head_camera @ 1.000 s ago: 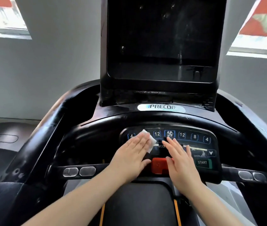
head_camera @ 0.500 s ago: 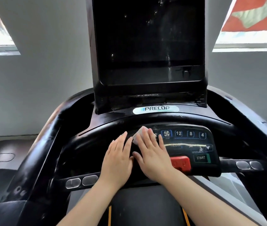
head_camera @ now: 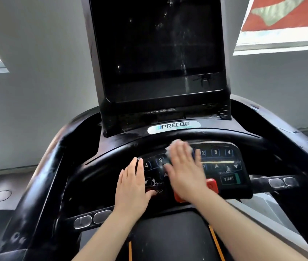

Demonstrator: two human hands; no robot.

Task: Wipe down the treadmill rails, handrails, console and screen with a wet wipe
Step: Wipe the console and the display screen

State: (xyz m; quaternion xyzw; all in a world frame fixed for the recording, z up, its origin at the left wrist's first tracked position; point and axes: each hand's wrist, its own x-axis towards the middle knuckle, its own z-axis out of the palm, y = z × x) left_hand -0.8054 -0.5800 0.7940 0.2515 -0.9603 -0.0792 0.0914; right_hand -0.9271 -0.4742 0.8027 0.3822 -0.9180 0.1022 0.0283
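Observation:
My right hand (head_camera: pixel 185 170) lies flat with straight fingers on the middle of the button console (head_camera: pixel 217 162), pressing a white wet wipe (head_camera: pixel 176 143) whose edge shows past the fingertips. The hand is motion-blurred. To its left, my left hand (head_camera: pixel 132 187) rests flat on the console's left side, its thumb by the STOP label, with no wipe under it. Above stands the dark screen (head_camera: pixel 158 49), streaked and speckled. The black curved handrail (head_camera: pixel 111 153) arches round the console.
A red safety clip (head_camera: pixel 212 185) sits under my right wrist, next to the START button (head_camera: pixel 229 178). Metal grip sensors sit on the left crossbar (head_camera: pixel 93 219) and right crossbar (head_camera: pixel 283 182). The belt (head_camera: pixel 172 240) lies below. Dusty side rails flank the console.
The wipe went from under my left hand to under my right hand, which has slid right across the console with it. My left hand has stayed at the left side.

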